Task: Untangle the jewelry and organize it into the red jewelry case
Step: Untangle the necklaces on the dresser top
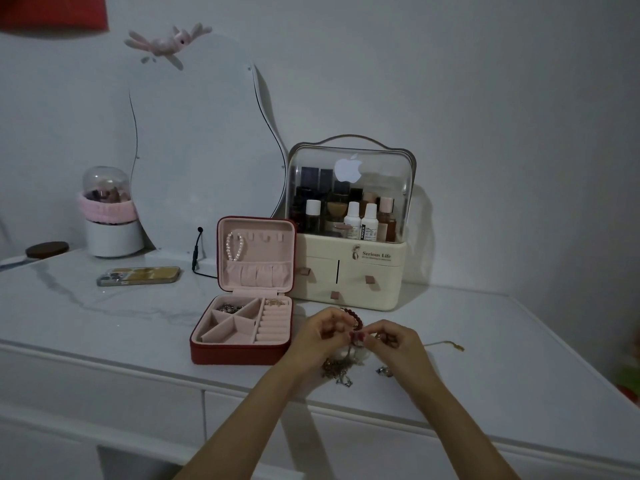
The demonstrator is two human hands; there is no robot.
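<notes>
Head view shows both hands raised just above the white surface (485,341), to the right of the open red jewelry case (242,353). The left hand (320,332) has its grip closed, fingers curled round a dark red beaded bracelet (356,320), while the right hand (398,341) pinches at the same knot where the two hands meet. From that knot a clump of tangled chains (337,370) hangs down and rests on the surface below the hands. A thin gold chain (446,344) lies apart to the right, and a small silver piece (382,371) sits near the clump. In the case, a pearl bracelet (235,247) already hangs from a hook in the lid, some dark metal pieces (230,308) lie in the back-left compartment and a little gold jewelry (275,302) sits at the top of the ring rolls; the other compartments look unused. The main risk, as I judge it, is pulling the bracelet free too hard: that would draw the fine chains tighter into the knot or snap a link. The dim light also makes thin links hard to follow, so a loop could be missed. The dangling clump lies close to the front edge of the surface, and a sharp tug might drag it over.
</notes>
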